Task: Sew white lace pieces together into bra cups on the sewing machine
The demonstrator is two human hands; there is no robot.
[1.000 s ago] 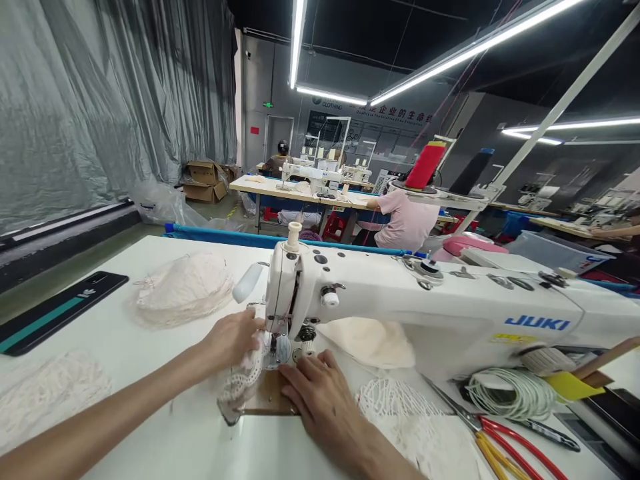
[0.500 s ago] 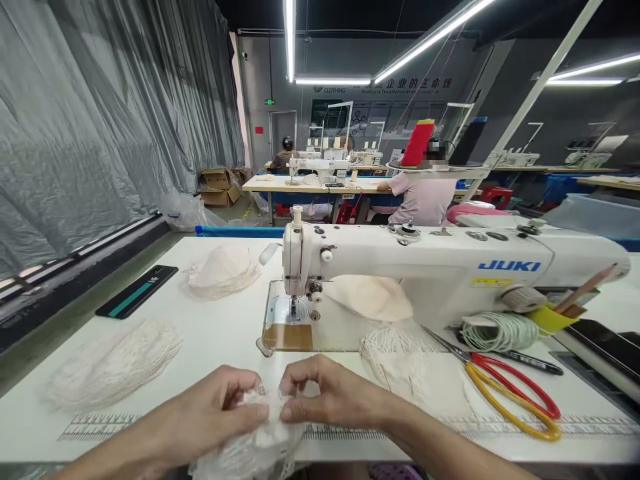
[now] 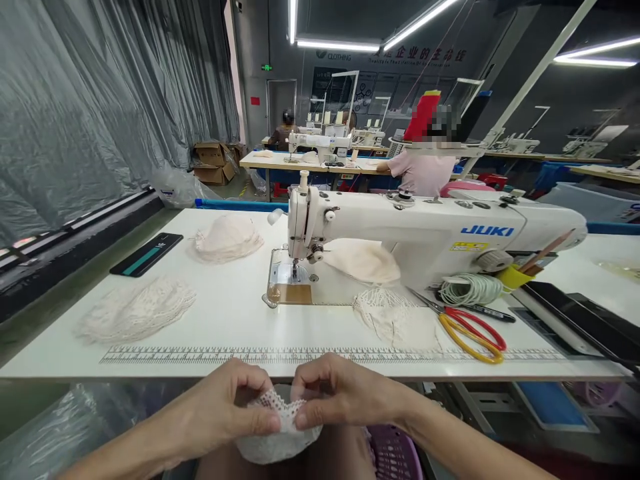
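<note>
A small piece of white lace fabric point(image 3: 280, 445) hangs between my hands over my lap, just in front of the table edge. My left hand point(image 3: 235, 407) pinches its upper left side between thumb and fingers. Opposite it, my right hand point(image 3: 335, 397) grips the upper right side, the two thumbs close together. The lace dips a little between them and shows a netted edge. Beyond the hands stands a white JUKI sewing machine point(image 3: 430, 220), a cream fabric piece point(image 3: 367, 262) lying under its arm.
Lace stacks point(image 3: 140, 310) and cream pieces point(image 3: 227, 238) lie left, near a black case point(image 3: 147, 255). Scissors point(image 3: 473, 333), a cord coil point(image 3: 471, 289) and more lace point(image 3: 395, 320) are right. A ruler strip point(image 3: 215, 355) runs along the front edge; a purple basket point(image 3: 395, 453) sits below.
The lace and both hands have moved from above the table's front to over my lap, and the lace hangs more spread out. The view has tilted down. Both hands keep their hold.
</note>
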